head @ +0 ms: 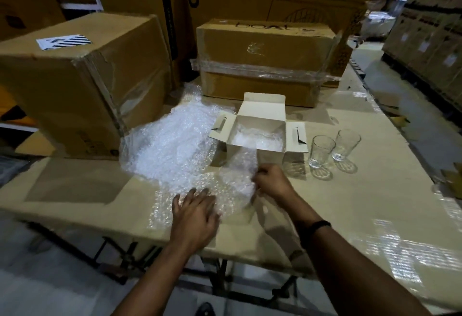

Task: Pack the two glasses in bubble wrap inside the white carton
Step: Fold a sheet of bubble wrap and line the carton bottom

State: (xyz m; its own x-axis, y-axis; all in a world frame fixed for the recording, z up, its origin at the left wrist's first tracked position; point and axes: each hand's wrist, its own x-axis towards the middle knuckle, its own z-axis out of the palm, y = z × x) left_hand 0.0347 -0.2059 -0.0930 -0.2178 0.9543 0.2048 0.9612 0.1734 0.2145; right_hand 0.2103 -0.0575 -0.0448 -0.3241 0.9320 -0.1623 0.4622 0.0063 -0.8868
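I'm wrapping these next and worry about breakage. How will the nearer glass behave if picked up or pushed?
The nearer glass looks clear and smooth, so probably fragile and slippery. It stands upright, taller than wide, so a sideways push may tip it into the other glass close beside it. Tipped, it would likely roll.

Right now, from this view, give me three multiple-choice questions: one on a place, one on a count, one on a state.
1. The glasses stand: A inside the white carton; B on the table, right of the carton; C under the table.
2. Glasses in view: A one; B four; C two.
3. The right hand: A pinches the bubble wrap; B lies flat; C grips a glass.
Answers: B, both stand upright on the table right of the carton; C, two clear tumblers show; A, its fingers close on the sheet's edge.
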